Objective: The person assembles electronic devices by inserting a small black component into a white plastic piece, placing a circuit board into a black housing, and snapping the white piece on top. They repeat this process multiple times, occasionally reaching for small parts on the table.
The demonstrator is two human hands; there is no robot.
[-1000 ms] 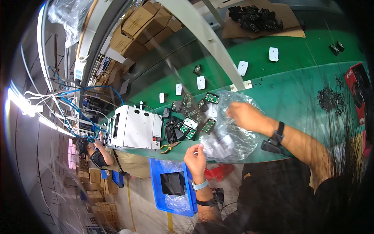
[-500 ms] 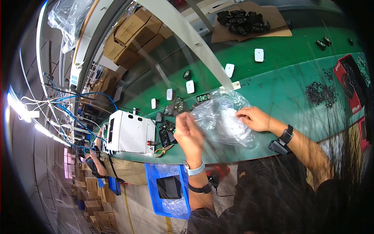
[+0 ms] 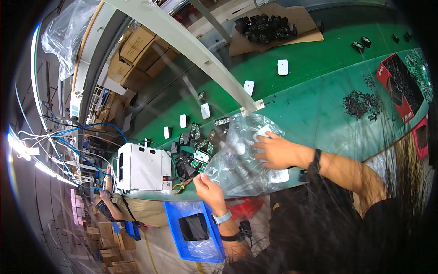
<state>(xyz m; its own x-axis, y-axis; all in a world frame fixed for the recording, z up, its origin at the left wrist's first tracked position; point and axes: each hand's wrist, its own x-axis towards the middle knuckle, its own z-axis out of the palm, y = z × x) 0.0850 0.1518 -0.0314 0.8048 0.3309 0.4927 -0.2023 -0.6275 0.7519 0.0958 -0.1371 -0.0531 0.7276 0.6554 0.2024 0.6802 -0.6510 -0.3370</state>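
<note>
At the far left we see a white box-shaped metal machine [image 3: 143, 166] standing at the near edge of the long green work surface [image 3: 319, 105], with blue cables looping off behind it, and below it on the floor side a blue plastic crate lined with clear film [image 3: 194, 230]. Just right of the machine lies a heap of small green circuit boards and black housings [image 3: 196, 150], close beside the bag, probably so that they stay within easy reach. Our left hand [image 3: 209, 188] pinches the near-left edge of the large crumpled clear plastic bag [image 3: 239, 157], fingers clenched on the film, seemingly to hold it taut and steady. The bag lies on the surface near its front edge, between the two hands. Our right hand [image 3: 273, 150] is pressed on the bag's right side, its fingers spread about a small white rectangular piece [image 3: 263, 132]; whether it grips that piece through the film or only rests on it we cannot tell. Farther right, white rectangular covers [image 3: 283, 67] lie spaced along the far strip, a pile of tiny dark parts [image 3: 360, 102] sits well apart, and a red cardboard box [image 3: 399, 86] is cut off by the rim. Dark hair blurs the lower right, and the bag's contents are hard to make out.
</note>
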